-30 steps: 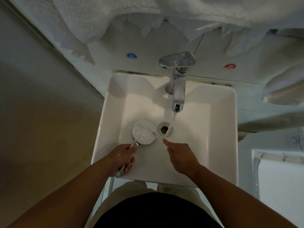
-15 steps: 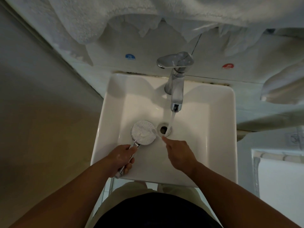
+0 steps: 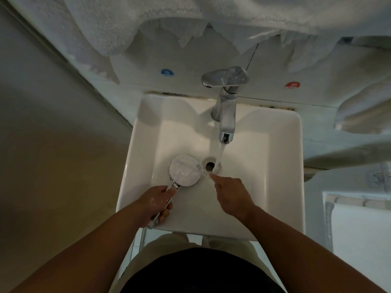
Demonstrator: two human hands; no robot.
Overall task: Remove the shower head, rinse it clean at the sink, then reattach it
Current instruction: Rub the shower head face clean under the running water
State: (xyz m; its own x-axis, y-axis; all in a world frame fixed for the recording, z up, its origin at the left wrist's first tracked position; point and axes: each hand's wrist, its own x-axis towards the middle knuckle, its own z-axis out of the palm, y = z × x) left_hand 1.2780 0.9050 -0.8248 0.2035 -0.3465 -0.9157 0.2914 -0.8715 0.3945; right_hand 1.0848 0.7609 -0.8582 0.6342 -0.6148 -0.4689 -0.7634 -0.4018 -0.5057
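Right hand point(image 3: 230, 193) apparently neared drain point(image 3: 210, 165) in white sink point(image 3: 281, 187).

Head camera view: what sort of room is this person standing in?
Most likely a bathroom: a white square ceramic sink with a chrome tap running water, white towels hanging above it, and a round chrome shower head held over the basin.

Right half of sink basin point(image 3: 275, 176) free; faucet point(image 3: 227, 115) spout and water stream point(image 3: 220, 154) block centre back, shower head point(image 3: 184, 170) fills left of drain point(image 3: 210, 165), towels point(image 3: 190, 22) overhang above
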